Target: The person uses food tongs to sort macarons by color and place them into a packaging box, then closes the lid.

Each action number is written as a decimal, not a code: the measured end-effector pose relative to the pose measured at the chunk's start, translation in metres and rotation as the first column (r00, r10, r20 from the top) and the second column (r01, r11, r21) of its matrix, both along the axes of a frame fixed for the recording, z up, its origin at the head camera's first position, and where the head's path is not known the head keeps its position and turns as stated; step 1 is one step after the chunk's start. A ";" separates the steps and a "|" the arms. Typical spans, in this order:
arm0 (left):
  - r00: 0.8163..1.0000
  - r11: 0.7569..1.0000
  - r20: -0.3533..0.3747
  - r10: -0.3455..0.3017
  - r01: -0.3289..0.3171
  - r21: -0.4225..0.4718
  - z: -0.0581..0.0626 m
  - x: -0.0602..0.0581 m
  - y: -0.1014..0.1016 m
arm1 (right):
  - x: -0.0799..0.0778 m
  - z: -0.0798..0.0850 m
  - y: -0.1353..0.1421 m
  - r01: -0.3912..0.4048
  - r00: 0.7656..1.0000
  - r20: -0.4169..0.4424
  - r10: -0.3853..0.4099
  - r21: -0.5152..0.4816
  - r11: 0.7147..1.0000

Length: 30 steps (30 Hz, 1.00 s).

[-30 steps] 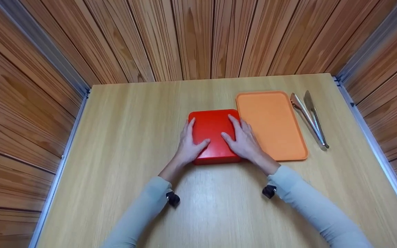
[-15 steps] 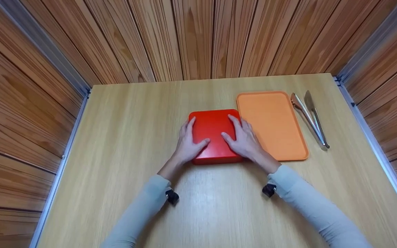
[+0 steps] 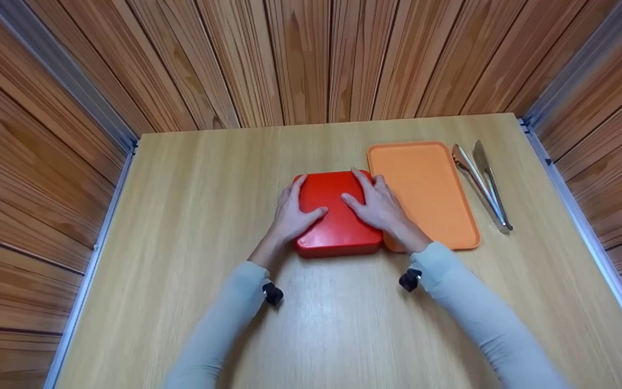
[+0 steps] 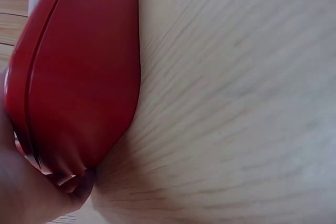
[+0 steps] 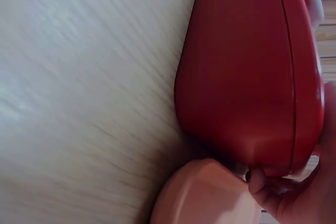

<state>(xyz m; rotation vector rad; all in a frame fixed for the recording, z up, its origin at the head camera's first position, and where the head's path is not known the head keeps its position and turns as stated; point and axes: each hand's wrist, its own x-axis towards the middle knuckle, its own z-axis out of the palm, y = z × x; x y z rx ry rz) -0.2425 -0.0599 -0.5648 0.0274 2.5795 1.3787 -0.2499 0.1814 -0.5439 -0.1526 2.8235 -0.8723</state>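
Observation:
A glossy red lidded box sits on the table with both hands around it. My left hand grips its left side, thumb lying over the lid. On the opposite side my right hand holds it, its thumb and index finger over the lid and the other fingers down the side. A thin seam between lid and body runs along the box in the left wrist view. The right wrist view shows fingers curled at the far corner of the box. The inside of the box is hidden.
An orange tray lies flat right beside the box, its near left corner close to the right hand. Further right rests a pair of metal serving tongs, spread apart. Wood-panelled walls stand behind and at the sides of the table.
Both hands have slid slightly toward the far edge of the box, the right one also a little leftward. The box's near edge has shifted slightly left. The tray and tongs stay put.

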 end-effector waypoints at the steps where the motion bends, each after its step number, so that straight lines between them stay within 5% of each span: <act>1: 1.000 1.000 -0.001 0.001 -0.001 0.002 -0.001 0.000 0.000 | -0.001 -0.001 0.000 0.002 1.000 -0.007 -0.002 0.000 1.000; 22: 0.999 1.000 0.018 0.028 -0.028 0.007 -0.002 -0.003 0.004 | 0.001 -0.009 -0.002 0.048 0.997 -0.058 -0.049 -0.019 0.999; 30: 0.999 0.999 -0.033 0.044 -0.043 0.025 -0.006 -0.003 0.003 | 0.001 -0.009 -0.003 0.047 0.997 -0.065 -0.049 -0.027 0.999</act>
